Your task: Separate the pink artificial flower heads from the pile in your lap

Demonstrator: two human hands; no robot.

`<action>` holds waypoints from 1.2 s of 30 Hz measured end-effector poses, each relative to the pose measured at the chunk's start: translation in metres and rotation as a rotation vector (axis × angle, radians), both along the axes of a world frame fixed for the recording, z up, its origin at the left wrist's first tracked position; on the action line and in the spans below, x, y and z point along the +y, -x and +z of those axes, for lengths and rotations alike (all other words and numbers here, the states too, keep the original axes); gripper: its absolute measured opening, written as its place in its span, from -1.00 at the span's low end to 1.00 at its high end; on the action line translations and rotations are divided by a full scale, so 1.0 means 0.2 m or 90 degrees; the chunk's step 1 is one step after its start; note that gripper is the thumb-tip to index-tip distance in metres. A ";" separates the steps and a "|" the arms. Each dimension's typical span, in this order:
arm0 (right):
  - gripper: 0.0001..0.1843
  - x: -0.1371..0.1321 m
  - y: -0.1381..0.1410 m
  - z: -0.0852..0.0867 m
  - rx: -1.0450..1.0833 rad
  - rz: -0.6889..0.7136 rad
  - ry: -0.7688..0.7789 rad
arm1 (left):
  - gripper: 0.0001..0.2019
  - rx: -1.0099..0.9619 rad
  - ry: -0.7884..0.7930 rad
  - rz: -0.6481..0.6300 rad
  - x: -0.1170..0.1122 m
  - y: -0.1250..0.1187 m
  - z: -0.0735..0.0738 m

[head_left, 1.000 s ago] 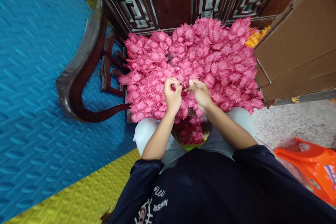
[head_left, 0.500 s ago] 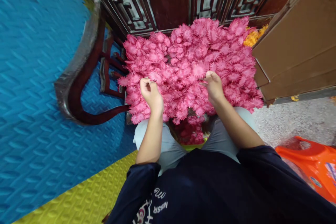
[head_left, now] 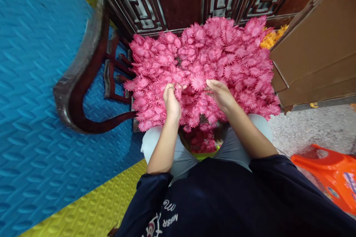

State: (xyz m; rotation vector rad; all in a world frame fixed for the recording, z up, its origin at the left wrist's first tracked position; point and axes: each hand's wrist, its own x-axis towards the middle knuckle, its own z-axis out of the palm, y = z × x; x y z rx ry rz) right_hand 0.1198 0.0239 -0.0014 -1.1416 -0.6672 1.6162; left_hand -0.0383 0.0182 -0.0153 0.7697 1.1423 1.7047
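Note:
A big heap of pink paper-like flowers (head_left: 222,52) lies in front of my knees. My left hand (head_left: 171,100) rests on the near part of the heap, its fingers curled round a pink flower (head_left: 178,90). My right hand (head_left: 221,94) lies on the heap to the right, fingers stretched forward and slightly bent, touching the flowers; I see nothing gripped in it. More pink flowers (head_left: 201,140) show lower down between my knees.
A dark wooden chair (head_left: 83,74) stands at the left on blue foam mats (head_left: 33,81). Carved dark wood panels (head_left: 178,0) rise behind the heap. A brown cardboard box (head_left: 319,44) stands right, orange flowers (head_left: 271,37) beside it, an orange plastic stool (head_left: 330,174) lower right.
Both hands were pinched together at the heap's middle, then spread apart; now the left has come back toward the middle gripping a flower and the right has opened flat.

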 end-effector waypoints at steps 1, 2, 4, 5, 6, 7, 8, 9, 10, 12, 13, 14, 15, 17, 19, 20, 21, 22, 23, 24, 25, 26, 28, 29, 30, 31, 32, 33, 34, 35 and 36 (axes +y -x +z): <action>-0.54 0.00 0.00 0.00 0.004 -0.008 0.014 | -0.64 0.039 -0.011 0.015 0.00 0.01 0.00; -0.53 0.00 0.00 0.00 0.015 -0.012 0.031 | -0.64 0.097 -0.032 0.036 -0.01 0.02 0.01; -0.53 -0.01 0.02 0.01 0.048 -0.006 0.057 | -0.64 0.250 -0.101 0.075 -0.04 0.01 0.02; -0.55 -0.01 0.02 0.01 0.059 0.001 0.060 | -0.65 0.326 -0.138 0.086 -0.06 0.00 0.03; -0.57 -0.02 0.03 0.01 0.064 0.008 0.054 | -0.65 0.388 -0.167 0.085 -0.08 -0.01 0.04; -0.60 -0.02 0.04 0.01 0.064 0.018 0.044 | -0.66 0.433 -0.185 0.072 -0.10 -0.03 0.04; -0.63 -0.03 0.05 0.01 0.064 0.029 0.033 | -0.67 0.460 -0.189 0.051 -0.11 -0.04 0.04; -0.65 -0.03 0.05 0.01 0.065 0.041 0.022 | -0.69 0.473 -0.182 0.026 -0.12 -0.05 0.05; -0.66 -0.04 0.06 0.01 0.067 0.054 0.012 | -0.72 0.479 -0.168 0.005 -0.13 -0.06 0.05; -0.66 -0.04 0.06 0.01 0.071 0.079 0.000 | -0.80 0.487 -0.141 -0.029 -0.12 -0.06 0.05; -0.66 -0.05 0.07 0.01 0.070 0.087 -0.006 | -0.83 0.494 -0.132 -0.039 -0.12 -0.06 0.05; -0.66 -0.05 0.07 0.01 0.068 0.092 -0.010 | -0.85 0.500 -0.126 -0.043 -0.11 -0.06 0.06; -0.66 -0.05 0.07 0.01 0.066 0.095 -0.011 | -0.86 0.503 -0.121 -0.042 -0.11 -0.06 0.06; -0.65 -0.06 0.07 0.02 0.066 0.094 -0.010 | -0.86 0.484 -0.111 -0.041 -0.10 -0.06 0.06; -0.62 -0.06 0.07 0.02 0.066 0.087 -0.006 | -0.87 0.435 -0.098 -0.059 -0.10 -0.06 0.06; -0.61 -0.06 0.07 0.02 0.065 0.082 -0.007 | -0.87 0.403 -0.091 -0.076 -0.10 -0.06 0.06; -0.61 -0.05 0.07 0.02 0.063 0.078 -0.011 | -0.87 0.371 -0.083 -0.095 -0.09 -0.06 0.06; -0.60 -0.05 0.07 0.02 0.059 0.075 -0.018 | -0.86 0.341 -0.076 -0.116 -0.09 -0.06 0.05; -0.60 -0.05 0.07 0.02 0.054 0.074 -0.025 | -0.84 0.316 -0.068 -0.133 -0.09 -0.06 0.05; -0.60 -0.04 0.07 0.01 0.046 0.074 -0.035 | -0.83 0.297 -0.061 -0.147 -0.08 -0.06 0.04; -0.60 -0.04 0.07 0.01 0.037 0.072 -0.044 | -0.83 0.282 -0.054 -0.157 -0.08 -0.06 0.04; -0.59 -0.04 0.07 0.01 0.028 0.069 -0.051 | -0.82 0.271 -0.047 -0.162 -0.08 -0.06 0.04; -0.60 -0.04 0.06 0.02 0.020 0.062 -0.063 | -0.82 0.254 -0.038 -0.169 -0.08 -0.06 0.05; -0.60 -0.04 0.06 0.02 0.021 0.063 -0.068 | -0.82 0.248 -0.037 -0.172 -0.08 -0.06 0.06; -0.61 -0.04 0.05 0.02 0.023 0.069 -0.072 | -0.82 0.246 -0.037 -0.177 -0.08 -0.06 0.07; -0.62 -0.04 0.05 0.03 0.024 0.080 -0.075 | -0.82 0.250 -0.039 -0.182 -0.08 -0.06 0.07; -0.62 -0.05 0.04 0.03 0.023 0.093 -0.077 | -0.82 0.257 -0.043 -0.185 -0.09 -0.06 0.08; -0.62 -0.05 0.04 0.03 0.023 0.104 -0.077 | -0.82 0.265 -0.049 -0.184 -0.09 -0.06 0.09; -0.62 -0.05 0.03 0.03 0.022 0.110 -0.076 | -0.82 0.274 -0.055 -0.181 -0.09 -0.06 0.09; -0.61 -0.05 0.03 0.03 0.024 0.112 -0.074 | -0.82 0.282 -0.061 -0.175 -0.09 -0.06 0.09; -0.61 -0.05 0.03 0.03 0.030 0.112 -0.074 | -0.82 0.289 -0.067 -0.169 -0.09 -0.05 0.09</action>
